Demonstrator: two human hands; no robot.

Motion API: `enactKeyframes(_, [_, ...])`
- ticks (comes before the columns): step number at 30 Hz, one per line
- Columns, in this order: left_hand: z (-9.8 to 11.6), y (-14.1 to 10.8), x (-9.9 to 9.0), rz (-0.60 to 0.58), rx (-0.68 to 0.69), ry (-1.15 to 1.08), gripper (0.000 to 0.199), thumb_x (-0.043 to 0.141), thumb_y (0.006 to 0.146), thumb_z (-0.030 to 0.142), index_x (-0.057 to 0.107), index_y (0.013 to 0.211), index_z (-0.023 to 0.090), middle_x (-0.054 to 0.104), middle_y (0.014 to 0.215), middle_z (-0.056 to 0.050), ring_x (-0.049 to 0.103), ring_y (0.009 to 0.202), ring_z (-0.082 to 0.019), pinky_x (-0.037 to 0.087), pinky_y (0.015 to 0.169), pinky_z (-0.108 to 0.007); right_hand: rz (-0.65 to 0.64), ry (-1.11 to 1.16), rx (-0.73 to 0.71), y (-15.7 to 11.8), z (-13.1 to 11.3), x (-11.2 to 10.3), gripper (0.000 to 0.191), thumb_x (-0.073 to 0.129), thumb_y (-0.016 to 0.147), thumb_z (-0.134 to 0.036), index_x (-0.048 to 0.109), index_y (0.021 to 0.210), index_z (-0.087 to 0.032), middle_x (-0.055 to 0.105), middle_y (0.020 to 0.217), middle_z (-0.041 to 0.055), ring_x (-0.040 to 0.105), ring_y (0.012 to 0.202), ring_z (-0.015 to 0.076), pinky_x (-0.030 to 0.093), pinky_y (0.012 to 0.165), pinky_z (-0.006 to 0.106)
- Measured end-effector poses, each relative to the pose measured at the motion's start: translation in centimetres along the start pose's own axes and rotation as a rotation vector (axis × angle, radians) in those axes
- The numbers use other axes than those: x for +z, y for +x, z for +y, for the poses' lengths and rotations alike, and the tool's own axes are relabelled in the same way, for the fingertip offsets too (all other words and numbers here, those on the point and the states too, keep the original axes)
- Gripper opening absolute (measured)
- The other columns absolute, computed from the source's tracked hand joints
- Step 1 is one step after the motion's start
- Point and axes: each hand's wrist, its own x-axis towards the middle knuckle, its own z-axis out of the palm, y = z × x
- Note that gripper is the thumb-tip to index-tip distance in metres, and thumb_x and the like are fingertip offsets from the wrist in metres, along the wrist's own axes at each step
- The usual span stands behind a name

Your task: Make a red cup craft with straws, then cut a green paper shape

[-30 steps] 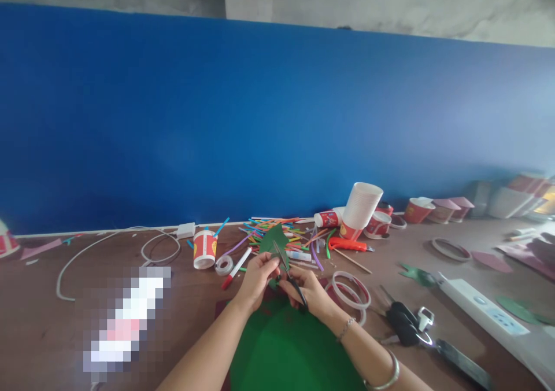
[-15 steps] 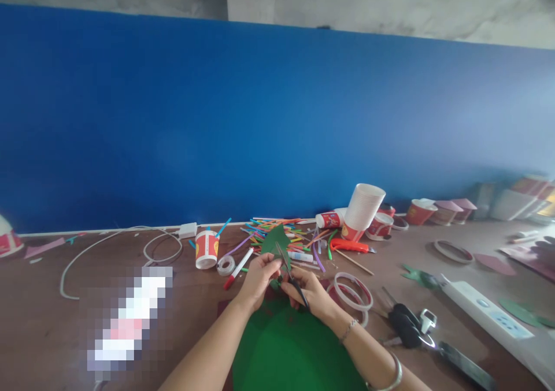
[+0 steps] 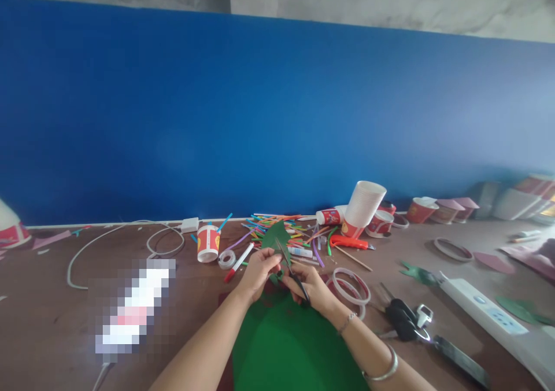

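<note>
Between thumb and fingers my left hand (image 3: pixel 260 269) pinches a piece of dark green paper (image 3: pixel 273 238), which points away from me. My right hand (image 3: pixel 310 284) is closed round the black handles of a pair of scissors (image 3: pixel 298 280). The scissor blades lie against the paper beside my left fingertips; whether they are parted I cannot make out. A small green scrap (image 3: pixel 274 276) hangs under my hands. Below them a large green sheet (image 3: pixel 290 342) lies on the table, partly covered by my forearms.
Behind my hands lie many coloured sticks (image 3: pixel 255 226), a red marker (image 3: pixel 238 264) and an orange utility knife (image 3: pixel 350 242). A paper cup (image 3: pixel 208 243) stands left, stacked cups (image 3: pixel 363 206) right. Tape rolls (image 3: pixel 351 287), keys (image 3: pixel 401 318) and a power strip (image 3: pixel 481 307) lie rightward. A blue partition (image 3: pixel 217 113) rises behind.
The view has shifted slightly. Both hands keep hold of the green paper and the scissors, with only a small movement of the paper and blades.
</note>
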Motion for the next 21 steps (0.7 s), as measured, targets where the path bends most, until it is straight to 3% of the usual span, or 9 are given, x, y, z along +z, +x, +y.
enactKeyframes(7, [0.18,-0.03,0.09,0.026,0.000,-0.012,0.026,0.070,0.062,0.030,0.049,0.055,0.015,0.049,0.050,0.005,0.040,0.048,-0.006,0.030,0.053,-0.019,0.008,-0.013,0.018,0.04,0.31,-0.09,0.030,0.062,0.073,-0.043,0.053,0.066,-0.015,0.048,0.040,-0.0061,0.040,0.032,0.0059,0.031,0.035,0.017])
enactKeyframes(21, [0.17,-0.06,-0.80,-0.069,-0.058,0.031,0.024,0.069,0.063,0.027,0.048,0.057,0.015,0.049,0.050,0.004,0.041,0.049,-0.007,0.028,0.054,-0.020,-0.045,-0.007,0.045,-0.11,-0.19,-0.37,0.028,0.065,0.070,-0.040,0.055,0.066,-0.015,0.049,0.040,-0.0059,0.044,0.034,0.0068,0.033,0.035,0.017])
